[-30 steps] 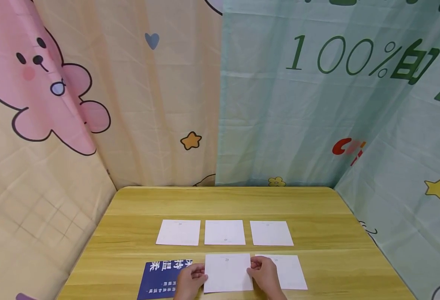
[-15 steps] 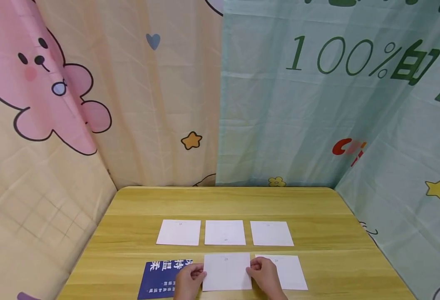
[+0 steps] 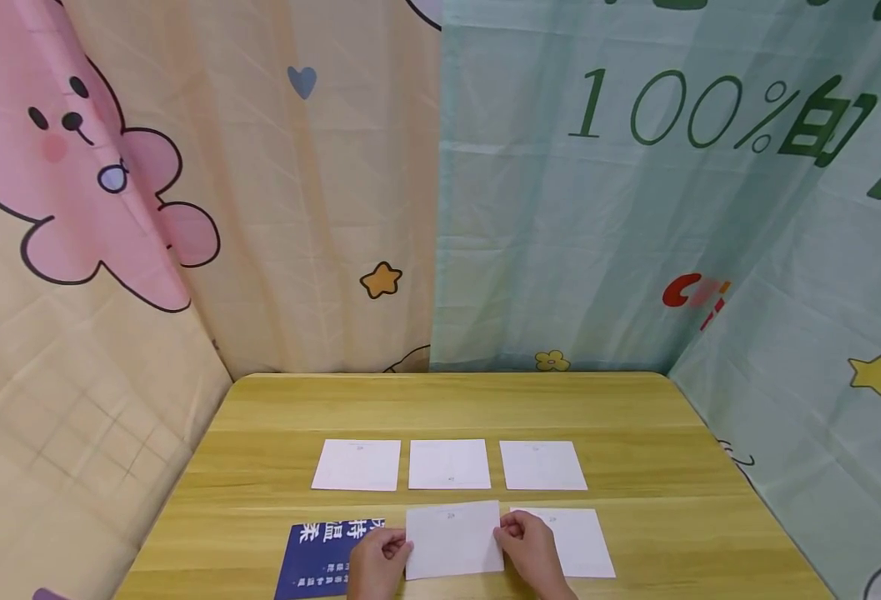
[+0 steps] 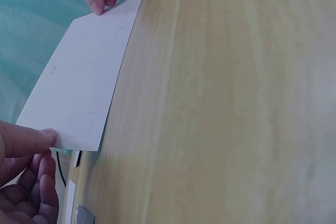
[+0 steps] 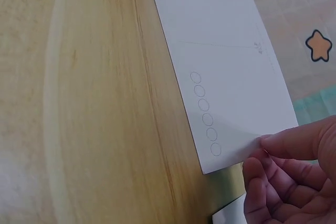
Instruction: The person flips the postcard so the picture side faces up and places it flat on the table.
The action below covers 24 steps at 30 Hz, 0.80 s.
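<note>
A white postcard, printed side with faint lines toward me, is held tilted slightly off the table by both hands. My left hand pinches its left edge between thumb and fingers, and my right hand pinches the right edge. Up close in the right wrist view, the postcard shows a row of small circles and a divider line. A small square outline is visible on the postcard in the left wrist view. Beside my left hand lies a dark blue postcard with white characters, partly covered by that hand.
Three white postcards lie in a back row: left, middle and right. Another white postcard lies partly behind my right hand. All rest on a wooden table, with printed curtains around its far sides.
The held postcard has lifted a little and tipped up, its right side slightly higher than before. Both hands keep hold of its edges; the other cards lie as before.
</note>
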Tool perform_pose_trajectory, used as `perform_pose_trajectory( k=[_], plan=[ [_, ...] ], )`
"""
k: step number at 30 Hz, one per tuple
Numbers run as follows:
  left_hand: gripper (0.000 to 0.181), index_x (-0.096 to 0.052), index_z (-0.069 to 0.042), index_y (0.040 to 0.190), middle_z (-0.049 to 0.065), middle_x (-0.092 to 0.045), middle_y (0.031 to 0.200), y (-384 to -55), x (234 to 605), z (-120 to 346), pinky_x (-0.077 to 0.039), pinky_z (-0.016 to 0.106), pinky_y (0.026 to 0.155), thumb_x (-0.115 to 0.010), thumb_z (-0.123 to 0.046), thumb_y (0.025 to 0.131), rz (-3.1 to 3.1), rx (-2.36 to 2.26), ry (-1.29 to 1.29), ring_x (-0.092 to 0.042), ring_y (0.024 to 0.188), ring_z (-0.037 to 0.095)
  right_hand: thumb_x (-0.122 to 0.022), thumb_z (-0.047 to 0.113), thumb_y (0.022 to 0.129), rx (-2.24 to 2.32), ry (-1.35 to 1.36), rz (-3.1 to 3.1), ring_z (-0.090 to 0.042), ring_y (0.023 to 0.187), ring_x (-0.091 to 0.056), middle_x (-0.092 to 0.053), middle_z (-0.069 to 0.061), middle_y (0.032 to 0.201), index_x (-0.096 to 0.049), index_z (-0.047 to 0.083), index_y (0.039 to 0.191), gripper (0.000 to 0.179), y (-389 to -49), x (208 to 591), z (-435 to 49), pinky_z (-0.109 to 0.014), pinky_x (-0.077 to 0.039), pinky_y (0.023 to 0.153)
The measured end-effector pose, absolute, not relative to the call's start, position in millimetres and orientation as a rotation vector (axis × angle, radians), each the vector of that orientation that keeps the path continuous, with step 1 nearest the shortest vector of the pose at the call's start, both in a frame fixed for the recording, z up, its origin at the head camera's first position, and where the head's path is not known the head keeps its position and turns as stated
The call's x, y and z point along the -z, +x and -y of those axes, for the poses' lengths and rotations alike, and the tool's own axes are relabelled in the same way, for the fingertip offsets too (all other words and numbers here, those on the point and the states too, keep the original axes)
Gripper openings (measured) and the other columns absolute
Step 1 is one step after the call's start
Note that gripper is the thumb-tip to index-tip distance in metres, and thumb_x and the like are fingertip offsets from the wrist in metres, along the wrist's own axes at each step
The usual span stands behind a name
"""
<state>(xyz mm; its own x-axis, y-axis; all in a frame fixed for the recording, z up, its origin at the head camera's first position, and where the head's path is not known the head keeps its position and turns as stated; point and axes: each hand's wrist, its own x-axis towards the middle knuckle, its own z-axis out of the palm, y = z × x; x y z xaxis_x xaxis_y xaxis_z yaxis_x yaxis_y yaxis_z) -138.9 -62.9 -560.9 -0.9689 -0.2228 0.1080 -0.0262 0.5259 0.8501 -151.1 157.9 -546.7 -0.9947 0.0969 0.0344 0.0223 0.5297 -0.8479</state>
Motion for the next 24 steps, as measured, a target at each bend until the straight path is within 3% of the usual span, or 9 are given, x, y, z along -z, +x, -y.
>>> perform_pose_trajectory(
  k=[24],
  plan=[
    [0.012, -0.072, 0.0, 0.082, 0.001, -0.063, 0.07, -138.9, 555.3, 63.4, -0.045, 0.024, 0.055, -0.073, -0.01, 0.076, 2.549, 1.608, 0.321, -0.055, 0.062, 0.012, -0.067, 0.002, 0.078, -1.554, -0.175, 2.598, -0.012, 0.062, -0.048, -0.054, 0.0, 0.068, -0.063, -0.003, 0.082, 0.008, -149.7, 549.9, -155.0, -0.022, -0.042, 0.054]
  ],
)
